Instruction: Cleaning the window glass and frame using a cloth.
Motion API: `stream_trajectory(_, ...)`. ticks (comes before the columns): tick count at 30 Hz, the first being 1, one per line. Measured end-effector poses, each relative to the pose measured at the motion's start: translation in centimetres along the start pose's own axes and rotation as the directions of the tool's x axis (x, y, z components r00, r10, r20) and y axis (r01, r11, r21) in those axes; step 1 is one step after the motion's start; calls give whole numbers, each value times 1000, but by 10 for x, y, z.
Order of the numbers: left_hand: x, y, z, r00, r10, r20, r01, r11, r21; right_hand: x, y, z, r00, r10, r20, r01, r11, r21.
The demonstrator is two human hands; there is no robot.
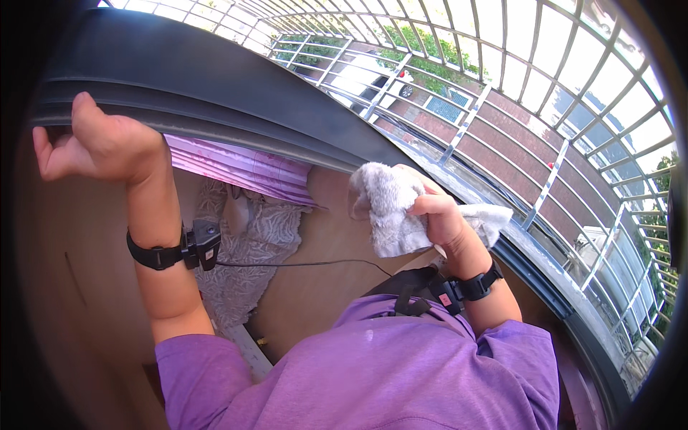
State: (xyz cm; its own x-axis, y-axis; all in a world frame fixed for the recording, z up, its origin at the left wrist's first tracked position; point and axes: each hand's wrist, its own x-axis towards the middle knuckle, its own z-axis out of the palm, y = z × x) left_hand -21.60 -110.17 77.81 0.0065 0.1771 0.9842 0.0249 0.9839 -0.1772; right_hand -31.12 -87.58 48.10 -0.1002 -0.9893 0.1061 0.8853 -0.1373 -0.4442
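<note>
My right hand (443, 215) grips a fluffy grey-white cloth (389, 209), bunched in front of the fingers, with another part of it sticking out behind the hand. The cloth is close to the lower edge of a dark window frame (215, 102). My left hand (102, 142) is raised at that frame's left part, its fingers curled at the edge; whether they grip the frame I cannot tell. Each forearm wears a black strap with a small device, and a thin black cable runs from the left one.
Outside the window stands a metal bar grille (457, 134), with a paved yard and a white car (357, 75) beyond it. Below the frame hang a pink pleated curtain (242, 166) and a grey patterned lace cloth (252, 252). A window track (537, 285) runs along my right.
</note>
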Motion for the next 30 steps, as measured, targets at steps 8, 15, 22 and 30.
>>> stream_trajectory(8,-3,12,14,1000,-18,-23,13,975,-224,28,-57,85,990,-82,115,95,989,-115)
stream_trajectory(15,-6,13,12,987,76,140,-67,995,-68,80,-35,101,685,-669,288,464,95,-881)
stream_trajectory(22,-8,20,13,991,64,121,-54,995,-87,71,-46,146,373,-839,397,438,-218,-872)
stream_trajectory(30,-6,17,12,977,163,141,-155,986,-62,98,-36,146,431,-781,451,396,-286,-873)
